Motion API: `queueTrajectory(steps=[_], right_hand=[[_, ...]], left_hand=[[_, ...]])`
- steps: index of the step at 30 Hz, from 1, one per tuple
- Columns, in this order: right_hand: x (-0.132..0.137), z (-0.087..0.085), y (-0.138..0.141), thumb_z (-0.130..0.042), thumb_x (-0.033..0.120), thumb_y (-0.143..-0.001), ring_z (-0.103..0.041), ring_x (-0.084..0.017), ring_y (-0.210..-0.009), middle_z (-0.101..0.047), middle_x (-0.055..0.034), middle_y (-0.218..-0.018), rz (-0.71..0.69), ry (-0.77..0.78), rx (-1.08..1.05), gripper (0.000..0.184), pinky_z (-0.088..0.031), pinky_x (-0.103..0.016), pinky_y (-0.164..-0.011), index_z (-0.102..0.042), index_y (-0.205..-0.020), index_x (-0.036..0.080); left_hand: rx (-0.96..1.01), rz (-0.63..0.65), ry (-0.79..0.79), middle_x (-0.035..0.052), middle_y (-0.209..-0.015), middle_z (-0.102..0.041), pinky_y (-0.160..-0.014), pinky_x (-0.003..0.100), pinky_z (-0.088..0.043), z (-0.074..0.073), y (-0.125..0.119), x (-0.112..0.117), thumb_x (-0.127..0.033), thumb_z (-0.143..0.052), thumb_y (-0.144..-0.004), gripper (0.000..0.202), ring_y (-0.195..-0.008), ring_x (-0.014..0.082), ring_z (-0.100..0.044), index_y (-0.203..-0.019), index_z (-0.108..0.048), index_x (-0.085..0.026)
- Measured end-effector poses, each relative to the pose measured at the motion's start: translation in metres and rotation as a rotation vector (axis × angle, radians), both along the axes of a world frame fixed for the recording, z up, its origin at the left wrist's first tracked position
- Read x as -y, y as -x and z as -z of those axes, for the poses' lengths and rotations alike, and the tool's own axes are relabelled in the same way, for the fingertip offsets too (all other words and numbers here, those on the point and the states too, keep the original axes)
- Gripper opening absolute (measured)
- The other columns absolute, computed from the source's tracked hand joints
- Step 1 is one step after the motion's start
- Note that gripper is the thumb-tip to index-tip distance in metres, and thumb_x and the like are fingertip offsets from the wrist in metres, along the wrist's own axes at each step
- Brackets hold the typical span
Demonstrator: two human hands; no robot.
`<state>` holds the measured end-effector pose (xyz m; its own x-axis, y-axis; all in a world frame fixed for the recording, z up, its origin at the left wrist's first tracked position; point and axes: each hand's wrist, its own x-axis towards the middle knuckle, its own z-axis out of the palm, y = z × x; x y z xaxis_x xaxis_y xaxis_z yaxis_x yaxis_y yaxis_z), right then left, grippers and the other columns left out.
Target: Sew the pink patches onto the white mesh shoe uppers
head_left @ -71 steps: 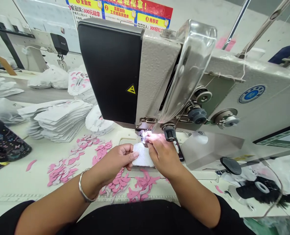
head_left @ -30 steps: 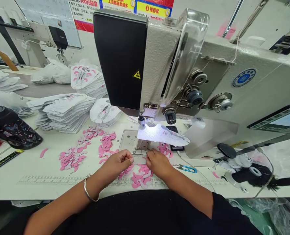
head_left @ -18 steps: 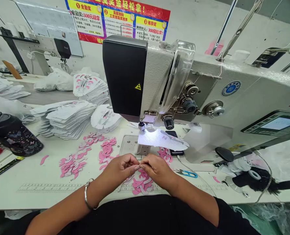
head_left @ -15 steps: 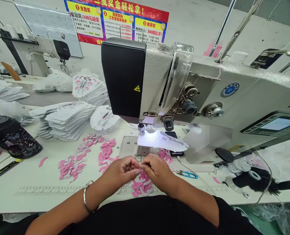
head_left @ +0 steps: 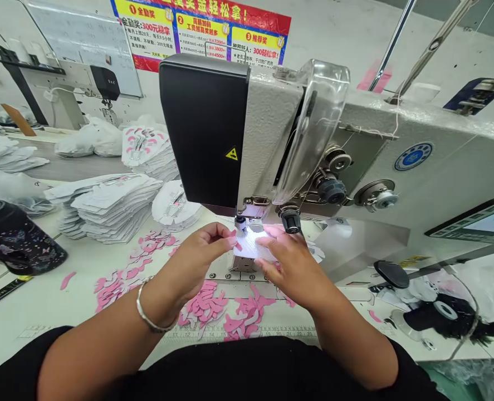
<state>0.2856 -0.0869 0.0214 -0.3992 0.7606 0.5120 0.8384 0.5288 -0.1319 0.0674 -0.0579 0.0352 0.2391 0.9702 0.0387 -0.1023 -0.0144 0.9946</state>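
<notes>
Here, just below the centre of the frame, a person's two bare hands meet under the head of a sewing machine, over a pale worktop. The left hand pinches what looks like a small pink piece between thumb and forefinger, at the left edge of a textured white piece lit brightly by the machine's lamp. The right hand rests on that white piece with its fingers apart, just right of the presser foot. Below them, at lower centre, lie loose pink cut-outs; a stack of white pieces sits at middle left. The risks, as judged: the pink piece is slight and could slip or turn if the pinch loosens; uneven pressure from the right hand could skew the white piece; fingertips so near the foot could be caught if the needle ran; the left forearm could sweep cut-outs aside. Glare washes out the needle area, the right hand covers much of the white piece, the bottle is cut off at left, and the control panel is unreadable.
</notes>
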Motion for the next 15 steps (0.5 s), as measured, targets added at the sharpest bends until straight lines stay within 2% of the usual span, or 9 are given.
queueTrajectory(steps=[6,12,15], right_hand=[[-0.009,0.018,0.000,-0.060,0.037,-0.094,-0.050,-0.033,-0.130,-0.064,-0.0132,-0.124,-0.057,-0.002,-0.094,0.037,-0.044,-0.055,-0.106,-0.060,-0.128,0.022],[-0.011,0.021,0.004,-0.063,0.036,-0.093,-0.056,-0.030,-0.124,-0.067,-0.0134,-0.122,-0.127,-0.186,-0.133,0.031,-0.049,-0.050,-0.104,-0.062,-0.119,0.019],[-0.011,0.024,0.006,-0.064,0.035,-0.093,-0.059,-0.030,-0.122,-0.067,-0.0135,-0.122,-0.138,-0.217,-0.151,0.030,-0.049,-0.050,-0.104,-0.059,-0.117,0.019]], left_hand=[[0.008,0.003,0.042,-0.0022,-0.080,-0.055,-0.075,0.027,-0.038,0.012,-0.018,-0.010,-0.031,-0.074,-0.079,0.020,-0.079,0.0141,-0.049,-0.077,-0.058,-0.019],[0.058,0.011,0.085,-0.0025,-0.078,-0.054,-0.071,0.027,-0.038,0.015,-0.013,-0.008,-0.027,-0.073,-0.080,0.019,-0.073,0.0129,-0.048,-0.076,-0.056,-0.019],[0.073,0.004,0.089,-0.0026,-0.077,-0.053,-0.071,0.027,-0.038,0.017,-0.013,-0.007,-0.028,-0.073,-0.080,0.020,-0.072,0.0129,-0.048,-0.076,-0.056,-0.019]])
